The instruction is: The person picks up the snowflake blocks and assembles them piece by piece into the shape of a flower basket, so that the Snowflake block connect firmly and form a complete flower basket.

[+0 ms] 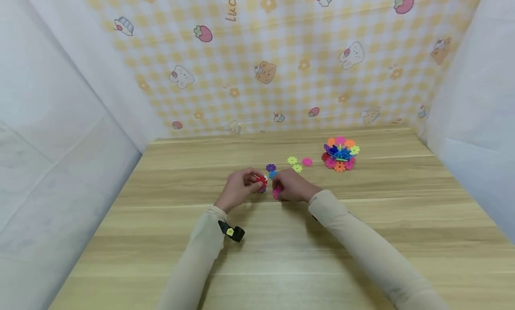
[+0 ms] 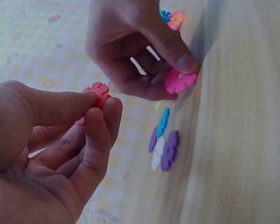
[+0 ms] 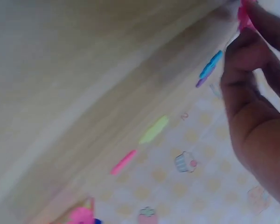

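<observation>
My left hand (image 1: 237, 190) pinches a red flower-shaped plastic disc (image 2: 101, 91) between thumb and fingers, raised above the table in the left wrist view. Close to its right, my right hand (image 1: 293, 185) pinches a pink flower-shaped disc (image 2: 179, 82) by thumb and fingertips. The two held discs are apart. Beneath the hands lie a blue disc (image 2: 163, 122), a white disc (image 2: 157, 157) and a purple disc (image 2: 170, 150) on the wood-grain table (image 1: 273, 256). Another purple disc (image 1: 271, 167) lies just beyond the fingers.
Farther right, two yellow-green discs (image 1: 297, 168) and a pink disc (image 1: 307, 161) lie flat. A many-coloured cluster of joined discs (image 1: 340, 154) stands toward the back right. Behind the table hangs a yellow checked cloth (image 1: 241, 109), with white sheets (image 1: 466, 86) at both sides.
</observation>
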Demonstrator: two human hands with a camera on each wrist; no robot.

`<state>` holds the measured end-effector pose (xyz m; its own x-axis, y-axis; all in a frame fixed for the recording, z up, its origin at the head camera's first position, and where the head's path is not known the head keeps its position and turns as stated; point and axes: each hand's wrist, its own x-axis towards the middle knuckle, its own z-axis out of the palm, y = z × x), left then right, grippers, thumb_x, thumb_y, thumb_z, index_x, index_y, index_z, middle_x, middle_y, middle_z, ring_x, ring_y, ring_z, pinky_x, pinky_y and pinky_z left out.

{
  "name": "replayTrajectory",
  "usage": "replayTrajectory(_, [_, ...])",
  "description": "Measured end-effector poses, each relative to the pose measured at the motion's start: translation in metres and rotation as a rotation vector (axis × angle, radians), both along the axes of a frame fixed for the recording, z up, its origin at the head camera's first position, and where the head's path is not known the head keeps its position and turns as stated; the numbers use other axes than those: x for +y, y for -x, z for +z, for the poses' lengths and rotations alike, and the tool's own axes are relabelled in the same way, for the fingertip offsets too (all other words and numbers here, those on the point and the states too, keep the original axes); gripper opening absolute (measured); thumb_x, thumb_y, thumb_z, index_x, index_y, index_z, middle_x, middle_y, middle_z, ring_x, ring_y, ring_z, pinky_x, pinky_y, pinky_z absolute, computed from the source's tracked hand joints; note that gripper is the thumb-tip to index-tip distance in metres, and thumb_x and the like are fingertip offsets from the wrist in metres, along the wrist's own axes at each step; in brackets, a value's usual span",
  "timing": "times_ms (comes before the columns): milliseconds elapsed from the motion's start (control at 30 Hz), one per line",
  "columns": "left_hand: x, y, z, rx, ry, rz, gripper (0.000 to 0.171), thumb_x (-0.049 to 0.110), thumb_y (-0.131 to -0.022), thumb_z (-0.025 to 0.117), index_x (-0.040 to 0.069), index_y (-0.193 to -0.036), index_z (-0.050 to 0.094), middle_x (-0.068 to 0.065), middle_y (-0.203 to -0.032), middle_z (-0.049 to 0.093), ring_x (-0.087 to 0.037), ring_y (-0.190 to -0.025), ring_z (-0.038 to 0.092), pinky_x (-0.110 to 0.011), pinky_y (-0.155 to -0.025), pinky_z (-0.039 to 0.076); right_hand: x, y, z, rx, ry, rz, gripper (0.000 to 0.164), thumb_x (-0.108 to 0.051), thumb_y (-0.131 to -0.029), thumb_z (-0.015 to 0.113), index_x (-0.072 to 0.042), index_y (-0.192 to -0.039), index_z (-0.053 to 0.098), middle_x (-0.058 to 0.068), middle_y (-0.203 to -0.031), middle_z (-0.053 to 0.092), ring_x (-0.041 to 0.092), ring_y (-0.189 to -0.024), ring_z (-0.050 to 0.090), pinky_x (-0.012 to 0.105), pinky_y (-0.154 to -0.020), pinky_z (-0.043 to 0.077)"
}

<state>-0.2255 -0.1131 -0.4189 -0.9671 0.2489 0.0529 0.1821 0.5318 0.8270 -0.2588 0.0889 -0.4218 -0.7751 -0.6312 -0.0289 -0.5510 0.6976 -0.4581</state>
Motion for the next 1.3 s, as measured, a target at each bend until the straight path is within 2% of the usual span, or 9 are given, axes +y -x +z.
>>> replayTrajectory(133, [0.006, -0.001, 0.003, 0.02, -0.041, -0.022, 0.02, 0.007, -0.093, 0.069, 0.008, -0.113, 0.07, -0.011, -0.097, 0.076, -0.02, -0.086, 0.074, -0.03, -0.077, 0.061, 0.017, -0.007, 0.005, -0.072, 0.102, 0.008, 0.008, -0.006, -0.09, 0.07, -0.01, -0.085, 0.066, 0.003, -0.079, 0.063, 0.012, -0.071, 0.052, 0.024, -0.064, 0.045])
replayTrajectory(267, [0.01, -0.003, 0.009, 0.043, -0.114, -0.039, 0.017, 0.008, -0.095, 0.067, 0.007, -0.113, 0.07, -0.013, -0.095, 0.076, -0.029, -0.086, 0.075, -0.038, -0.076, 0.062, 0.03, -0.02, 0.013, -0.11, 0.297, -0.04, 0.006, -0.006, -0.098, 0.06, -0.01, -0.093, 0.059, 0.011, -0.089, 0.068, 0.017, -0.072, 0.061, 0.027, -0.063, 0.051])
replayTrajectory(400, [0.012, -0.007, 0.017, 0.02, -0.225, -0.044, 0.017, 0.01, -0.096, 0.066, 0.005, -0.112, 0.069, -0.014, -0.095, 0.076, -0.022, -0.083, 0.076, -0.048, -0.081, 0.062, 0.033, -0.034, 0.019, 0.078, 0.443, -0.046, 0.003, -0.008, -0.101, 0.058, -0.008, -0.1, 0.06, 0.011, -0.085, 0.07, 0.022, -0.067, 0.067, 0.025, -0.057, 0.053])
replayTrajectory(567, [0.014, -0.011, 0.027, -0.07, -0.39, -0.045, 0.022, 0.008, -0.097, 0.065, 0.002, -0.118, 0.067, -0.018, -0.099, 0.074, -0.012, -0.079, 0.075, -0.06, -0.09, 0.056, 0.028, -0.044, 0.025, 0.343, 0.505, -0.052, 0.004, -0.01, -0.099, 0.063, -0.007, -0.099, 0.064, 0.002, -0.073, 0.065, 0.009, -0.058, 0.058, 0.021, -0.053, 0.05])
replayTrajectory(867, [0.022, -0.019, 0.039, -0.084, -0.4, -0.061, 0.027, 0.007, -0.098, 0.063, -0.004, -0.121, 0.066, -0.026, -0.101, 0.074, -0.011, -0.071, 0.074, -0.053, -0.081, 0.061, 0.022, -0.049, 0.026, 0.744, 0.493, 0.054, 0.012, 0.007, -0.089, 0.067, -0.004, -0.095, 0.068, 0.004, -0.074, 0.069, 0.009, -0.059, 0.055, 0.024, -0.056, 0.051])
replayTrajectory(1000, [0.027, -0.02, 0.039, -0.109, -0.433, -0.058, 0.02, 0.0, -0.098, 0.06, -0.007, -0.115, 0.067, -0.027, -0.095, 0.073, -0.013, -0.066, 0.073, -0.037, -0.071, 0.063, 0.021, -0.048, 0.025, 0.841, 0.453, 0.114, 0.021, 0.014, -0.085, 0.067, -0.004, -0.097, 0.067, 0.004, -0.075, 0.07, 0.011, -0.059, 0.06, 0.024, -0.057, 0.055])
replayTrajectory(1133, [0.029, -0.019, 0.037, -0.124, -0.422, -0.059, 0.017, -0.005, -0.097, 0.058, -0.008, -0.11, 0.068, -0.025, -0.089, 0.072, -0.014, -0.063, 0.071, -0.034, -0.067, 0.063, 0.02, -0.049, 0.025, 0.961, 0.335, 0.189, 0.035, 0.017, -0.076, 0.072, -0.003, -0.105, 0.07, 0.005, -0.075, 0.068, 0.013, -0.055, 0.057, 0.023, -0.055, 0.054])
replayTrajectory(1233, [0.029, -0.018, 0.033, -0.129, -0.416, -0.088, 0.019, -0.005, -0.098, 0.056, -0.009, -0.112, 0.068, -0.028, -0.094, 0.072, -0.014, -0.065, 0.073, -0.034, -0.069, 0.063, 0.021, -0.048, 0.024, 0.985, 0.285, 0.214, 0.042, 0.018, -0.072, 0.073, -0.002, -0.109, 0.07, 0.006, -0.077, 0.069, 0.014, -0.055, 0.059, 0.022, -0.055, 0.055])
replayTrajectory(1300, [0.026, -0.017, 0.03, -0.136, -0.437, -0.102, 0.021, -0.004, -0.099, 0.055, -0.009, -0.116, 0.067, -0.032, -0.102, 0.071, -0.014, -0.07, 0.074, -0.036, -0.074, 0.063, 0.02, -0.047, 0.024, 0.92, 0.298, 0.21, 0.038, 0.015, -0.076, 0.073, -0.003, -0.11, 0.07, 0.006, -0.077, 0.069, 0.013, -0.056, 0.059, 0.022, -0.055, 0.054])
